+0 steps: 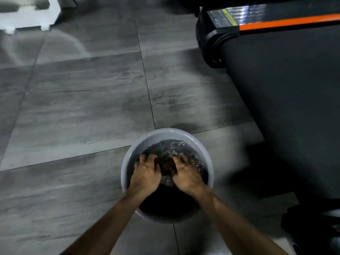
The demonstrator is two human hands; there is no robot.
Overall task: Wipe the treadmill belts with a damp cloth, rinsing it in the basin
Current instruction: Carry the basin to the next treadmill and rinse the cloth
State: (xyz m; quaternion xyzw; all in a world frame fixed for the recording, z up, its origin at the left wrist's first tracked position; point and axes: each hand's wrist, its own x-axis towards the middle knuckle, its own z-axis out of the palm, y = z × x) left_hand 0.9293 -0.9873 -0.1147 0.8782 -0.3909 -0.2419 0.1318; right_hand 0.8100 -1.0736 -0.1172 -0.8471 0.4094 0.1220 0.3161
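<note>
Mid-rinse: left hand [146, 174] and right hand [186, 174], fingers curled on cloth [166, 167] in basin [127, 162]; belt [287, 107] wiping progress impossible to judge.

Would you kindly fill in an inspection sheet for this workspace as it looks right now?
Surface: grey stone-look floor tiles with dark grout lines.
Job's things: round pale grey plastic basin stands on the floor, holding dark rippling water; a dark wet cloth lies in the water between the hands; the dark treadmill belt with an orange side stripe lies to the right, apart from the basin.
Clutter: nothing seen.
Hands: left hand and right hand are both in the basin, fingers curled on the cloth.
Cables: nothing seen.
Surroundings: blurred white object at top left; dim light, deep shadow beside the treadmill.
</note>
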